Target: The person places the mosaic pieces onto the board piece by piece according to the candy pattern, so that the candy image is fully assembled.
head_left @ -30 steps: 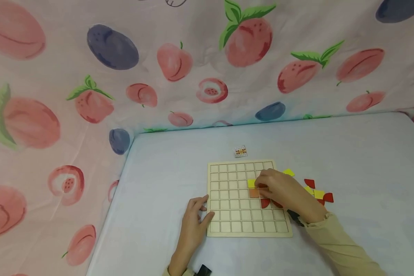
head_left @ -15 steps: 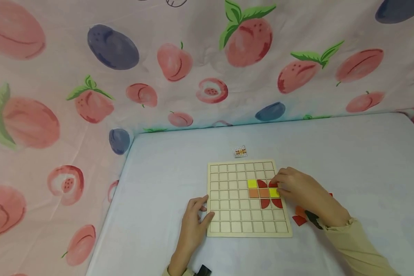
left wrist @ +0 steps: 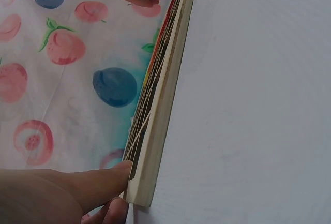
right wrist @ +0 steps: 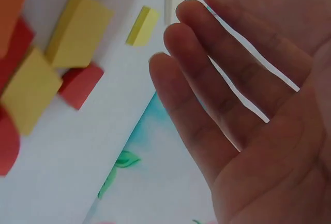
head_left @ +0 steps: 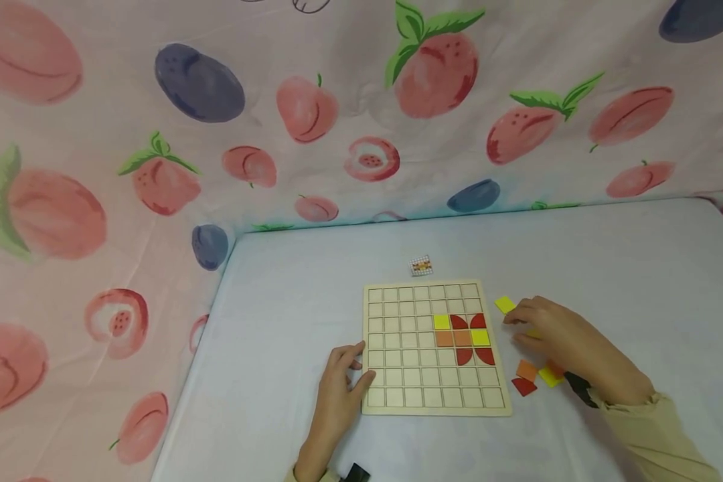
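A wooden grid board (head_left: pixel 400 378) lies flat on the table. Yellow and orange squares (head_left: pixel 444 339) and red quarter-round tiles (head_left: pixel 478 321) sit in its right-hand cells. My left hand (head_left: pixel 337 388) rests along the board's left edge, thumb and fingertips touching it; up close in the left wrist view the thumb (left wrist: pixel 103 185) lies straight against a corner. Beyond the board's right side, my right hand (head_left: pixel 563 338) hovers over loose tiles with relaxed fingers and nothing held. Near its fingertips lies a yellow square tile (head_left: pixel 505 304). The hand hides part of the pile.
Loose orange (head_left: pixel 527 370), yellow and red tiles (head_left: pixel 524 386) lie right of the board, below the right hand. Behind the board is a small patterned card (head_left: pixel 421 266). A fruit-print cloth (head_left: pixel 367 120) hangs along the table's back and left.
My right hand has moved from over the board to the loose tiles on the right. Red tiles and a yellow square now show in cells it covered. The left hand stays put.
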Available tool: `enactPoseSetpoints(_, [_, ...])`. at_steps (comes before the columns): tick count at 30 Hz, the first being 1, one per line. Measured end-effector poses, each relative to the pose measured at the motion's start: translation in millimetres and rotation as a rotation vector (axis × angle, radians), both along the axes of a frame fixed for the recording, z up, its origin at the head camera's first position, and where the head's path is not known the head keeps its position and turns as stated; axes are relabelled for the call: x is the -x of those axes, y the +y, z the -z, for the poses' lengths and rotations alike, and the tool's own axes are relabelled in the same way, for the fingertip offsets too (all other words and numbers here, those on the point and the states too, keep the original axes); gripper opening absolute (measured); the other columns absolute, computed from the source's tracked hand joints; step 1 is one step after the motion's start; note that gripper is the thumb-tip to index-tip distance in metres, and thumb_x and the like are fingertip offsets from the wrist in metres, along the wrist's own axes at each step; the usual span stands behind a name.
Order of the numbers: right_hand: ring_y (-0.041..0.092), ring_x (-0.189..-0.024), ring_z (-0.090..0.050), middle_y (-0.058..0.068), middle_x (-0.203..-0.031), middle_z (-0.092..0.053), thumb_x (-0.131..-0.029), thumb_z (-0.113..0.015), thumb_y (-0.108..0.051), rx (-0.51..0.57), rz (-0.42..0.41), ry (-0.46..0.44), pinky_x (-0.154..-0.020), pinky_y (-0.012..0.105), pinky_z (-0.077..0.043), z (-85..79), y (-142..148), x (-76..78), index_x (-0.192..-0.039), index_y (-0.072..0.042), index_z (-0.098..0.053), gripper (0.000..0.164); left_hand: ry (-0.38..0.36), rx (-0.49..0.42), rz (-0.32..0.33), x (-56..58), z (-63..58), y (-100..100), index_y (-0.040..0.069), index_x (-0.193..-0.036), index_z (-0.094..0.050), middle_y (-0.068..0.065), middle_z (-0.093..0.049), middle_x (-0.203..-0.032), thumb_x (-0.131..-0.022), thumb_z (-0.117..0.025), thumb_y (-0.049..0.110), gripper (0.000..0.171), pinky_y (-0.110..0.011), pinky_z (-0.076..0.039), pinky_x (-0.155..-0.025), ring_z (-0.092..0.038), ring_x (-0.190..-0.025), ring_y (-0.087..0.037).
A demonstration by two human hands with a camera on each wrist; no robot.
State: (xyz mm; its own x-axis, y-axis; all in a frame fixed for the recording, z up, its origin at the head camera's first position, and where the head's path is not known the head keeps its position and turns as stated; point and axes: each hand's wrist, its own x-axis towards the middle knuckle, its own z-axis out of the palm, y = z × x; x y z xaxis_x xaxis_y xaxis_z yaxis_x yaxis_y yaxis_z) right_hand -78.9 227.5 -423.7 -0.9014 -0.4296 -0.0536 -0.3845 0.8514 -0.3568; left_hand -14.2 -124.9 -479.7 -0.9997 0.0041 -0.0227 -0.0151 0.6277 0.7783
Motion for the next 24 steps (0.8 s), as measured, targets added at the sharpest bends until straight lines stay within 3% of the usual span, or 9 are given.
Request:
enactPoseSetpoints(7, [0.028,-0.096,-0.06,0.006,-0.1,-0.068,-0.077,-0.084,-0.011,-0.027,0.047,-0.066,-0.086,0.05,-0.054,4.0,12.8,-4.3,-0.1,-0.006,-0.075,0.025,0.019,0.0,0.006,0.2,0.4,1.0,0.005,-0.135,-0.059,-0.003,-0.057,-0.12,-0.087,-0.076,0.008,0.051,-0.02,-0.043,-0.071,-0.053,-0.092,-0.01])
enactPoseSetpoints(24, [0.021,-0.083,-0.055,0.004,-0.092,-0.064,-0.073,-0.084,0.0,-0.025,0.004,-0.035,-0.076,0.042,-0.056,14.6,26.6,-2.6,-0.096,-0.001,-0.074,0.025,0.004,0.011,-0.003,-0.7,-0.1,-0.2,0.006,-0.135,-0.059,-0.001,-0.056,-0.118,-0.087,-0.076,0.009,0.051,-0.02,-0.042,-0.072,-0.05,-0.089,-0.008])
